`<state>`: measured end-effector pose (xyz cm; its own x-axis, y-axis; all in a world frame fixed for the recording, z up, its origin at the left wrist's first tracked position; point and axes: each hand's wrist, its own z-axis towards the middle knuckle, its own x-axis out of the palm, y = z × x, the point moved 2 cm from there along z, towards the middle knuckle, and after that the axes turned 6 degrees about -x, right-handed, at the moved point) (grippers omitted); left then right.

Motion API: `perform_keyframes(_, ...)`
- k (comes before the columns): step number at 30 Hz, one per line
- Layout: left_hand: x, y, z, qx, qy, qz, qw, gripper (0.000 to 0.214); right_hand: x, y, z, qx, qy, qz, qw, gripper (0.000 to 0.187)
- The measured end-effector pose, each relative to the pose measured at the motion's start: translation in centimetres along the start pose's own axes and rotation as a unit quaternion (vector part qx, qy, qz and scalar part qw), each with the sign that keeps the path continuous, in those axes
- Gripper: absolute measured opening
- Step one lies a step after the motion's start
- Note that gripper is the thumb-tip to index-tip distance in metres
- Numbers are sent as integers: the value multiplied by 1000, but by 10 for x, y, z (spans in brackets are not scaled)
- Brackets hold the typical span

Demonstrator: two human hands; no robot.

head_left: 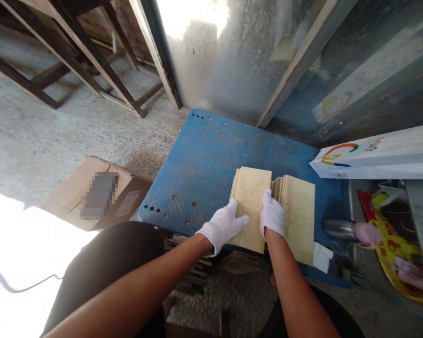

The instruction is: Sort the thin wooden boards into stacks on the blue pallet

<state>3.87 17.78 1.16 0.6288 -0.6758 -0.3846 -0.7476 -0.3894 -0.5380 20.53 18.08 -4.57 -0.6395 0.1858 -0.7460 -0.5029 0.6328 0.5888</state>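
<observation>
Two stacks of thin, pale wooden boards lie side by side on a blue plastic tabletop (211,164). My left hand (223,225), in a white glove, grips the left-hand stack of boards (254,202) at its left edge, with the thumb over the top face. In a matching glove, my right hand (272,217) holds the same stack's right edge, in the gap between the stacks. The right-hand stack of boards (299,216) lies just beside that hand, its layered edges showing at the upper left. My fingers under the boards' edges are hidden.
Right of the boards are a metal tumbler (338,229), a white paper scrap (322,257) and a white printed bag (380,152). A cardboard box (127,180) sits on the floor at left. A framed glass panel (225,61) borders the table's far side.
</observation>
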Motion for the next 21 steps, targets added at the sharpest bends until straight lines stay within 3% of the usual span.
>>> perform_keyframes(4,2,0,2,13,5,-9,1000,60,-2,6,-4,-21,4,3,1000,54)
perform_keyframes(8,3,-1,4,17,5,0,1000,57,-4,16,-9,-61,-24,-79,995,46)
perform_keyframes(14,-1,-5,2,-4,-2,19,1000,52,2,15,-18,-78,-64,-134,986,50)
perform_keyframes(21,-2,-7,0,-7,-3,14,1000,48,-16,19,-35,-199,-110,-121,966,47)
